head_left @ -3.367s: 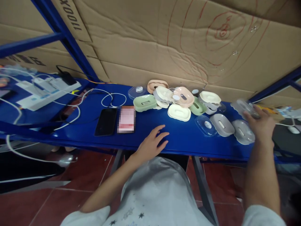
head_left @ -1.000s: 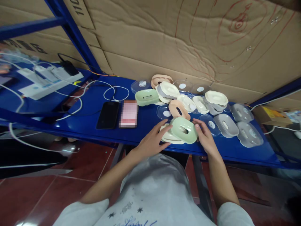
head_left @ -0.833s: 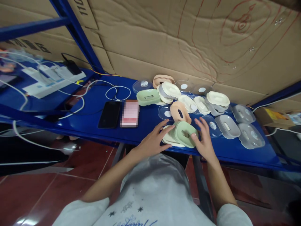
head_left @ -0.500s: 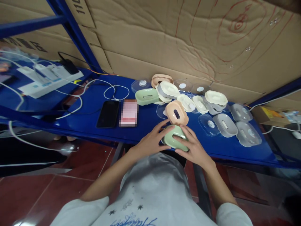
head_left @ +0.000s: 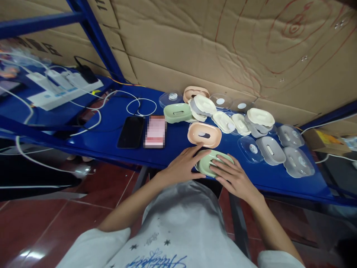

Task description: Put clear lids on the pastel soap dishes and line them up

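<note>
peach dishes (head_left: 196,137): 2 | green dishes (head_left: 205,163): 2 (at least) | phones (head_left: 131,133): 2 | hands (head_left: 235,178): 2

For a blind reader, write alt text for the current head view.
The left hand and right hand touch a green oval dish near the front edge of a blue table. A peach dish lies just beyond; gray dishes lie right, a black phone left.

Bare tabletop (head_left: 176,143) separates lit phone (head_left: 155,131) from peach dish (head_left: 196,135), green dish (head_left: 177,117) blocking behind.

Both hands (head_left: 208,165) on green dish (head_left: 206,160), peach dish (head_left: 197,134) just beyond, blue table (head_left: 178,143)
</note>
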### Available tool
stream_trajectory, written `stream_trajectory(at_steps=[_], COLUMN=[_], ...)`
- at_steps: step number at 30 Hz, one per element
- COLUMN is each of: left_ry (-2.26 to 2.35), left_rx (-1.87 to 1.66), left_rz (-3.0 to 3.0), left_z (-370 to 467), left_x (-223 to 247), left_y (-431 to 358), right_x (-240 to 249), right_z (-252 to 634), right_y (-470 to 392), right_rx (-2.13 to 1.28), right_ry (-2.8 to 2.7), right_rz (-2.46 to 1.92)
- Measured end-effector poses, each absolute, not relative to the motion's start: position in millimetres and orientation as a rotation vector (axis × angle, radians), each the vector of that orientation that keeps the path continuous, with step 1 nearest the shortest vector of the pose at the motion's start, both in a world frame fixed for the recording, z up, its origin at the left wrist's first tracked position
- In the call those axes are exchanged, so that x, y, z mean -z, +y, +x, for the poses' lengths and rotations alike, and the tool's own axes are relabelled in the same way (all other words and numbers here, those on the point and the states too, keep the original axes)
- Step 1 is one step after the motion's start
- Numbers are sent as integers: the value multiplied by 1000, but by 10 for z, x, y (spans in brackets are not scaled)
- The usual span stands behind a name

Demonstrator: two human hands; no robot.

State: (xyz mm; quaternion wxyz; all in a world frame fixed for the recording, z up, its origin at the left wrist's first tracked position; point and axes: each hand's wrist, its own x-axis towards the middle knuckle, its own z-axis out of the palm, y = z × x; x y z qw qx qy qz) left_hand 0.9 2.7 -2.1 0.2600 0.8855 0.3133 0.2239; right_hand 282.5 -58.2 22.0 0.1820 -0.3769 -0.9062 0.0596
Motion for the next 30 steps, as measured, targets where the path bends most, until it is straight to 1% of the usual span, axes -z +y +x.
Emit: stream_trajectory(at_steps=[8,18,25,30], left_ry=[841,824,794,808], left_rx=[-583,-594,-641,-682], left_rz=[2423,2217,2277,2360], left_z=[-1,-43,-33,-18], left_x=[32,-42,12,69], left_y=[43,53,57,50], right_x=[-161,-175,-48,-113], right_z=[2693,2553,2565,2754], right_y=[-549,-487,-496,-429], right_rx=[-144,-182,-93,-160], right_ry=[-2598,-2604,-2552,-2395], right_rz=[-1090,-1106,-1173,-1171])
